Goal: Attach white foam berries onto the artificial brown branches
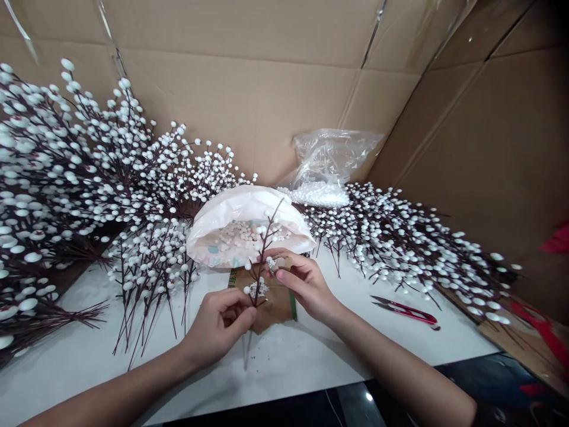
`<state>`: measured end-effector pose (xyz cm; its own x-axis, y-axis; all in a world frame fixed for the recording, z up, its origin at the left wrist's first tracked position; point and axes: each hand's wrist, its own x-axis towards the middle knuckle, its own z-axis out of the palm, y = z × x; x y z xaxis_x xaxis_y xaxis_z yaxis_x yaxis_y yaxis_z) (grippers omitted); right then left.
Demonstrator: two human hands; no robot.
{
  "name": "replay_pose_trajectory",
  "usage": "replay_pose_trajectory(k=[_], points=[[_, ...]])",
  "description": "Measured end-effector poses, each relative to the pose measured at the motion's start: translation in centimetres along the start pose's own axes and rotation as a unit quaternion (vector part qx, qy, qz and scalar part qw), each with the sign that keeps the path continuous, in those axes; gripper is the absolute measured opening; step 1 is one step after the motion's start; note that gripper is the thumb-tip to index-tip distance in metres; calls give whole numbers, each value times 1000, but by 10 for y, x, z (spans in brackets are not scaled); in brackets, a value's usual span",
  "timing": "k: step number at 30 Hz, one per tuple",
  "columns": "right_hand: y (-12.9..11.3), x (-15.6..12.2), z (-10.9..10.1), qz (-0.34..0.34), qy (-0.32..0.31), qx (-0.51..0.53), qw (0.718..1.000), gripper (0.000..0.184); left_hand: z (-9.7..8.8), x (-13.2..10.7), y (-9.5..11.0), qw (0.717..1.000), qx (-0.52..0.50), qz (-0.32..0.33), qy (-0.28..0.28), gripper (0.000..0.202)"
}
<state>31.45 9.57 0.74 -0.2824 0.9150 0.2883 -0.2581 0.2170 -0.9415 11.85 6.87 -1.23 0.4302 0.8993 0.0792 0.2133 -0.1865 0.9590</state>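
Note:
In my left hand [222, 323] the lower part of a dark brown artificial berry stem [263, 243] is pinched between thumb and fingers. The stem stands nearly upright and carries a few white berries along its twigs. My right hand [306, 284] is closed beside the stem, its fingertips around a small whitish-and-tan piece [276, 264] that I cannot make out. Just behind the hands lies an open white plastic bag [249, 198] with loose white berries in it. Under the hands is a brown cardboard piece [275, 302] with a white clump on it.
Large bunches of white berry stems [89, 154] fill the left, with a smaller group [151, 255] nearer. More stems [400, 237] lie at the right. Red thread snips [406, 309] rest on the white table [311, 362]. A clear bag [333, 154] stands against the cardboard wall [240, 101].

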Motion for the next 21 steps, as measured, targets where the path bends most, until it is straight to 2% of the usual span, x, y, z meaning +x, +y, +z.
replay_pose_trajectory(k=[2, 6, 8, 12, 17, 21], points=[[0, 0, 0, -8, -13, -2, 1000, 14, -5, 1, 1, 1000, -15, 6, 14, 31], [-2, 0, 2, -22, -45, -20, 999, 13, -16, 9, 15, 991, -56, 20, 120, 32], [-4, 0, 4, -21, -67, -26, 997, 14, -21, 13, 26, 986, -60, 26, 153, 30], [-4, -2, 8, -24, -95, -67, 993, 18, -23, 20, 36, 988, -57, 1, 146, 29], [3, -2, 12, 13, -129, -94, 987, 23, -21, 22, 20, 986, -111, -40, 122, 28], [4, -1, 14, 19, -143, -97, 985, 17, -23, 22, 11, 981, -139, -52, 126, 27]])
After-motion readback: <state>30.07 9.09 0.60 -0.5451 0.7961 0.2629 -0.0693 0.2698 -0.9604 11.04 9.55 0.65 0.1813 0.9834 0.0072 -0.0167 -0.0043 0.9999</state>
